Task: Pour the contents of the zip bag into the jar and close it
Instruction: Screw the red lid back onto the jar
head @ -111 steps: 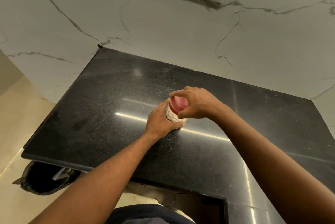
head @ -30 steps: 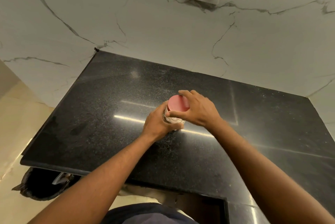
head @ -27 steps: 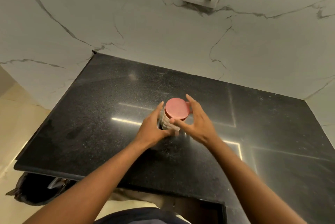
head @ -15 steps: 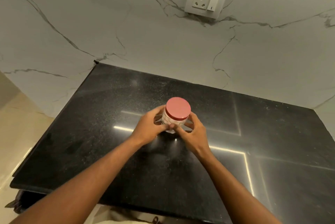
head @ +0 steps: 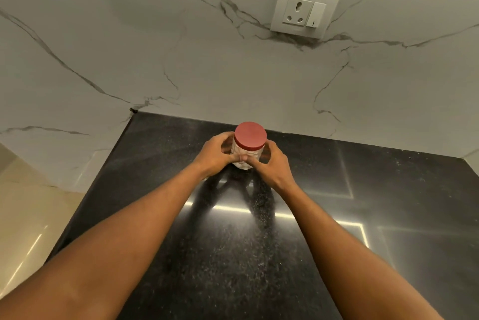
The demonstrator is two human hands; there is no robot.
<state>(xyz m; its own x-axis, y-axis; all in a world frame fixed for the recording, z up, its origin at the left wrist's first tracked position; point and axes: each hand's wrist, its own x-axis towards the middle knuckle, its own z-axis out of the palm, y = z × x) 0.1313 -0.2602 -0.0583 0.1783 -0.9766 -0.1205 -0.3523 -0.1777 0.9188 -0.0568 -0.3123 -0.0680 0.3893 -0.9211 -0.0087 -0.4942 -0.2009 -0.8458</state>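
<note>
A pale marble wall (head: 181, 47) with grey veins fills the space far beyond both hands. Below it, a black speckled counter (head: 233, 255) spreads under and around the hands, its glossy top showing bright strips of reflected light nearer the person than the hands. To the left of the left arm, past the counter's edge, lies a beige floor (head: 26, 211).

Two bare forearms reach forward from the bottom corners and meet near the far edge of the counter. The left hand (head: 213, 155) curls around the left side of a jar (head: 246, 156), fingers wrapped behind it and thumb across its front. The right hand (head: 272, 164) mirrors this on the right side, its thumb meeting the left thumb on the front of the jar. Both hands are grasping the jar, which stands upright on the counter between them.

High on the wall, above and to the right of the right hand, sits a white socket (head: 305, 10) with a switch beside it.

The jar is clear with a bumpy pattern and looks filled with something pale. A red lid (head: 250, 135) sits on top of it, just above the fingertips of both hands.
</note>
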